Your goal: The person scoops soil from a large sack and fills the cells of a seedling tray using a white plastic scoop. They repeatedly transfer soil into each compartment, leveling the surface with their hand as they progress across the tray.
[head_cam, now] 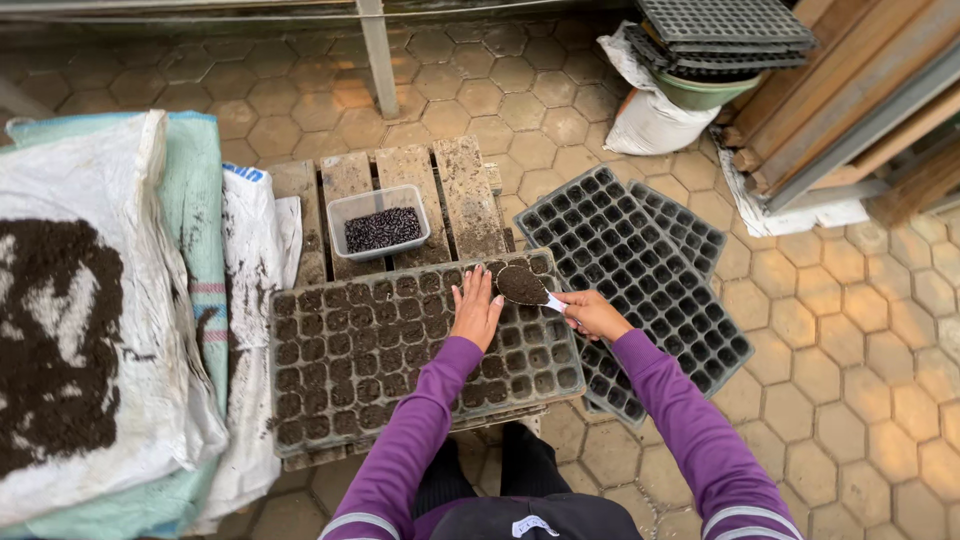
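While heaped with dark soil, a small scoop (524, 286) sits in the right hand (592, 314), grip clenched on its white handle, above a seedling tray (400, 350). Left hand (476, 310), released, lies flat on tray. Behind: plastic tub (378, 223) of dark seeds on wooden pallet (470, 195); empty trays (650, 270) right.

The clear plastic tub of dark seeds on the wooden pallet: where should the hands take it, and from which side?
Grip the clear tub by its two short side walls just under the rim, coming from above. It sits upright and open-topped on the pallet, both sides look free, and a level hold would likely keep the seeds from spilling.
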